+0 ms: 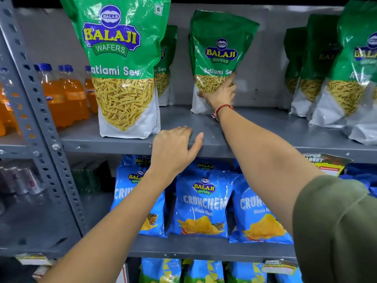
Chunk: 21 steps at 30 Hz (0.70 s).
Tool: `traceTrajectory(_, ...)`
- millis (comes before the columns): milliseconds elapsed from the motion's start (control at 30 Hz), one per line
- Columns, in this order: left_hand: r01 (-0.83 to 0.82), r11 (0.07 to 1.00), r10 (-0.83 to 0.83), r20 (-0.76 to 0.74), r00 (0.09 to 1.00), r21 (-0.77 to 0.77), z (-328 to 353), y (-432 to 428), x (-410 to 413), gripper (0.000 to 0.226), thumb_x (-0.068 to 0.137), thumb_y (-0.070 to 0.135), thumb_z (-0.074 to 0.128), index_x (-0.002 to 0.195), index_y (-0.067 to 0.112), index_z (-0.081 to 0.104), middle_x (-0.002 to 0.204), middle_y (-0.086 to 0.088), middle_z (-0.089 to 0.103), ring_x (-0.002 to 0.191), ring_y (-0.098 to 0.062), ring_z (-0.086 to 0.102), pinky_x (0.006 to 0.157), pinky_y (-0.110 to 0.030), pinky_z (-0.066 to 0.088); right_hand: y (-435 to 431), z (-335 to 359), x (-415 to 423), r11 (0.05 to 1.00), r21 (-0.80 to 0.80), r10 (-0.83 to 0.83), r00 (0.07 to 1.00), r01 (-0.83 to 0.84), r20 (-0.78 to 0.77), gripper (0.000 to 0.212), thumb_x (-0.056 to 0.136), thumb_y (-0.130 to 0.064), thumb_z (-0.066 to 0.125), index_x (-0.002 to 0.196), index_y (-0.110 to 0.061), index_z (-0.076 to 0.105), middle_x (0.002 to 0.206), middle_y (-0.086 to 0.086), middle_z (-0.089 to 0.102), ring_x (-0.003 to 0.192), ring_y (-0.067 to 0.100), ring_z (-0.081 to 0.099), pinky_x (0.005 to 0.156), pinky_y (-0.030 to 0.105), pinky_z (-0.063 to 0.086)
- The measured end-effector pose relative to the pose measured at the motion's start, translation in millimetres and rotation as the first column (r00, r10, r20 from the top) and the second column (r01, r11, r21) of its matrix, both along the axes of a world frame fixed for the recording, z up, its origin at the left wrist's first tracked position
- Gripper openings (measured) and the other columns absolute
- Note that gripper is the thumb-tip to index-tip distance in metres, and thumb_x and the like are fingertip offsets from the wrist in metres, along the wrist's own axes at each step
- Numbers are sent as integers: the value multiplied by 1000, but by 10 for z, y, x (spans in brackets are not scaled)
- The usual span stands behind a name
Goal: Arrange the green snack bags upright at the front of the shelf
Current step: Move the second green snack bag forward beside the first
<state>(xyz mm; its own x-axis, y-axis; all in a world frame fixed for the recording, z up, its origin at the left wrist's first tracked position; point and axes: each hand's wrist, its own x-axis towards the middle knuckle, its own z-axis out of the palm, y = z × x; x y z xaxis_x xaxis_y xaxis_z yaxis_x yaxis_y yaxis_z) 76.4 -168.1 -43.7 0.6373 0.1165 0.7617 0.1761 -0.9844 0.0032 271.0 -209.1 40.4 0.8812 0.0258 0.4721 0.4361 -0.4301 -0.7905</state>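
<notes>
One Ratlami Sev bag stands up front. My right hand grips another bag far back; it must come forward. My left hand rests spread on the shelf edge.

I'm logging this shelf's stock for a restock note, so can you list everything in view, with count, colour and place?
Ratlami Sev bags: at least seven, green, white bases, upper shelf; one upright at front left, one mid-shelf under the right hand.
Crunchem bags: at least three, blue, middle shelf.
Soda bottles: several, orange, blue caps, left bay.
Bottom packets: blue and yellow, count unclear.
Shelf: grey metal.
Price tags: shelf edges.
Left hand: empty, on the shelf edge.
Right hand: gripping the mid-shelf bag, red thread at wrist.
</notes>
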Motion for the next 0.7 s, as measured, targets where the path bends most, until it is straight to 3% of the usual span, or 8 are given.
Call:
traceTrajectory(100, -9, 1000, 9, -4, 1000, 0, 5, -7, 4, 58, 92, 47, 22, 81, 9, 64, 72, -7, 67, 71, -28, 63, 57, -35, 33, -32, 11, -5, 1000, 7, -2, 1000, 2, 8, 124, 65, -37, 85, 151, -13, -1, 142, 19, 30, 131, 40, 35, 106, 53, 35)
traceTrajectory(267, -6, 1000, 6, -30, 1000, 15, 0, 8, 4, 72, 86, 62, 17, 89, 9, 65, 81, -7, 70, 78, -27, 64, 65, -39, 43, -96, 17, -95, 999, 42, 6, 1000, -7, 31, 120, 64, -34, 86, 150, -12, 6, 140, 19, 33, 129, 41, 37, 104, 52, 37)
traceTrajectory(433, -4, 999, 5, -44, 999, 45, 4, 8, -30, 78, 80, 75, 19, 87, 12, 64, 79, -4, 69, 78, -25, 64, 62, -37, 44, -220, 1, -254, 999, 35, -4, 998, 1, 62, 118, 64, -36, 86, 149, -11, 8, 140, 19, 35, 129, 42, 38, 101, 50, 38)
traceTrajectory(700, -4, 997, 7, -45, 999, 71, 15, -2, -53, 79, 78, 77, 20, 87, 11, 63, 81, -6, 69, 78, -27, 64, 64, -39, 45, -456, -72, -641, 999, 24, -31, 991, 28, 128, 118, 64, -43, 84, 150, -12, 8, 136, 18, 38, 124, 39, 43, 96, 49, 42)
